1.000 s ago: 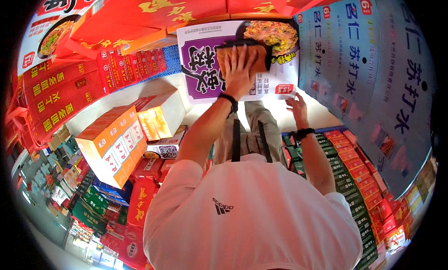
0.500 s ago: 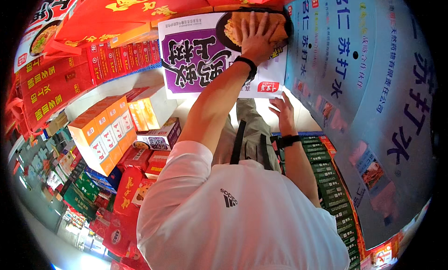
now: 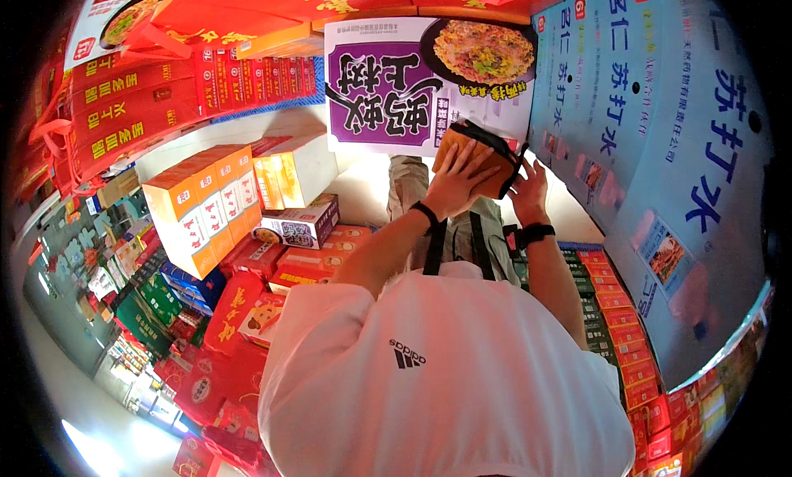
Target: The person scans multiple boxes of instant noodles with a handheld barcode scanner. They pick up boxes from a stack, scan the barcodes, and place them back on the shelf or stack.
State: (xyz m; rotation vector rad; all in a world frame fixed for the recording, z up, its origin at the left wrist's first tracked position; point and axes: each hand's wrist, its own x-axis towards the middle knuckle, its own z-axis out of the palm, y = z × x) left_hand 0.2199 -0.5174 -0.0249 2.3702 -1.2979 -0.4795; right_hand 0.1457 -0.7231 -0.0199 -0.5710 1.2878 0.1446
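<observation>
An orange-brown cloth-like pad with black edging is in front of me, below the noodle picture on a large white and purple carton. My left hand lies over the pad with its fingers spread and grips it; part of the pad is hidden under the palm. At the pad's right side, my right hand has its thumb and bent fingers around the black edging. Exactly what its fingertips hold is hard to see. The pad hangs tilted, clear of the carton's top edge.
A wall of blue cartons rises close on my right. Red gift boxes stand at the left, with orange and white boxes nearer. Below them lies a small purple and white box. Green and red packs line the lower right.
My left hand has brought the pad down from the carton's upper right corner, uncovering the noodle picture. My right hand, apart from it before, has come up to the pad's edge.
</observation>
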